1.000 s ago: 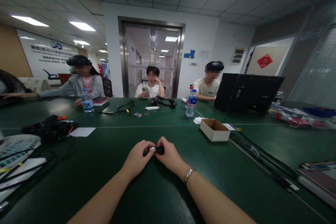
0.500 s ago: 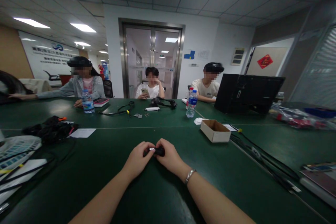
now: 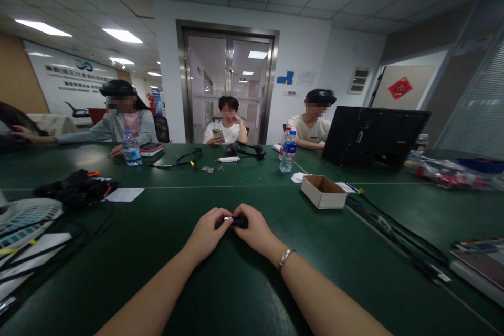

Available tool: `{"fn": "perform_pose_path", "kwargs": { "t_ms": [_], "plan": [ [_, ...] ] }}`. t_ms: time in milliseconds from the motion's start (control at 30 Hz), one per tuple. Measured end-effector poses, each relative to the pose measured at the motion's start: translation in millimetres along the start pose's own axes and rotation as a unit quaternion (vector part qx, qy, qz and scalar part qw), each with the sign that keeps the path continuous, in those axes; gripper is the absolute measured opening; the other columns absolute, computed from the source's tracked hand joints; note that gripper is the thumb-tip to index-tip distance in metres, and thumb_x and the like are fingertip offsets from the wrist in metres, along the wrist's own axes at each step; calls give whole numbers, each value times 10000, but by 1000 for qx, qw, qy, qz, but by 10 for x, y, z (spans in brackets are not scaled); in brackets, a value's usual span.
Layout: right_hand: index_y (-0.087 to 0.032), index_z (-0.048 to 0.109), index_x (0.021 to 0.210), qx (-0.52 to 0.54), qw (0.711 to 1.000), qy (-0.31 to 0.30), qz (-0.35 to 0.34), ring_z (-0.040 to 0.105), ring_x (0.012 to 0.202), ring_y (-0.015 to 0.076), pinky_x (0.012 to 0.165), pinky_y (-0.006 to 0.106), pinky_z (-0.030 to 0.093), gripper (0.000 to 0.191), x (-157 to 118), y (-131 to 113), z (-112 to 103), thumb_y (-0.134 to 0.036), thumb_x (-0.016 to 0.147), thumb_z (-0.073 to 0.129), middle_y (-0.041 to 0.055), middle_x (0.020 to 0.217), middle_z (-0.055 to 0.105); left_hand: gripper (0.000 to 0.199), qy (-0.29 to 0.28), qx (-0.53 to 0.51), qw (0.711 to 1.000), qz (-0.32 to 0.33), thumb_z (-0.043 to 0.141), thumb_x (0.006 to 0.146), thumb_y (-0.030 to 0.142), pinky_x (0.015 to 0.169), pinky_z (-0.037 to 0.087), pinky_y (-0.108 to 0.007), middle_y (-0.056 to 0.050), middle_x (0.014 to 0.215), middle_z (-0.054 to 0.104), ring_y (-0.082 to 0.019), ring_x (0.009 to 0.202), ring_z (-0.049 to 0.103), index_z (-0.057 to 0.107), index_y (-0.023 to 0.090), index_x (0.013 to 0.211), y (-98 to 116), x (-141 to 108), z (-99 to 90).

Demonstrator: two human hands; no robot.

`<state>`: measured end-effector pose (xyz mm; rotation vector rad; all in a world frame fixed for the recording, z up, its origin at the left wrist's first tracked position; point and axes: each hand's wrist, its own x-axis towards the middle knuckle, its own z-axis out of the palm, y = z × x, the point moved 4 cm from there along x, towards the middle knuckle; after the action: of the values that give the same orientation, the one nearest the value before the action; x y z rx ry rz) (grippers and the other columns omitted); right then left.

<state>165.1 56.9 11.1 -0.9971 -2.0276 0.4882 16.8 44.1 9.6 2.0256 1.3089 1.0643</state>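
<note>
Both of my hands meet over the middle of the green table. Between them is a small black object with a shiny metallic part; fingers cover most of it, and its kind cannot be made out. My left hand is closed on the left end, thumb by the shiny part. The black right end is gripped by my right hand, whose wrist wears a silver bracelet. Beyond my right hand stands an open cardboard box.
Plastic bottles stand farther back, left of a black monitor. Black cables run along the right. At left lie a white basket, a dark bundle and a paper sheet. Several people sit across the table.
The view has tilted slightly, so the table and people appear a little higher. Both hands keep their hold on the small black object with almost no shift.
</note>
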Motion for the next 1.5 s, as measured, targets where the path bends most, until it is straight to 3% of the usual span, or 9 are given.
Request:
{"fn": "perform_pose_path", "kwargs": {
  "t_ms": [333,600,933,1233,1500],
  "plan": [
    [-191,602,857,-8,1000,0,-5,552,758,145,681,250,410,173,1,12,17,-124,703,643,0,816,613,197,8,-86,996,-5,552,798,299,737,478,-288,-40,949,638,-171,813,606,630,217,958,-137,40,30],
    [-192,636,906,-30,999,-6,-11,553,778,147,699,262,416,155,6,-6,8,-170,753,644,17,841,620,214,3,-140,990,-29,565,791,315,777,496,-301,-38,961,658,-179,856,630,619,204,967,-101,22,5],
    [-187,633,905,-30,999,-8,6,554,784,155,700,281,428,137,-4,-18,-8,-205,769,634,25,844,616,240,4,-138,989,-44,545,793,365,794,494,-312,-36,895,676,-183,857,631,634,184,922,-104,40,-4],
    [-187,611,912,-25,1000,-5,-8,556,812,155,732,285,435,160,-8,-29,7,-173,755,638,23,868,613,303,29,-82,993,-81,539,781,445,703,470,-302,-19,726,664,-177,708,620,663,175,840,-115,34,-44],
    [-191,586,913,-17,1000,-1,-16,549,841,161,755,292,435,220,-7,-49,-19,-113,718,649,22,889,596,376,22,-104,990,-97,537,771,512,666,470,-288,-28,733,676,-173,688,623,664,163,828,-163,35,-26]
  ]
}}
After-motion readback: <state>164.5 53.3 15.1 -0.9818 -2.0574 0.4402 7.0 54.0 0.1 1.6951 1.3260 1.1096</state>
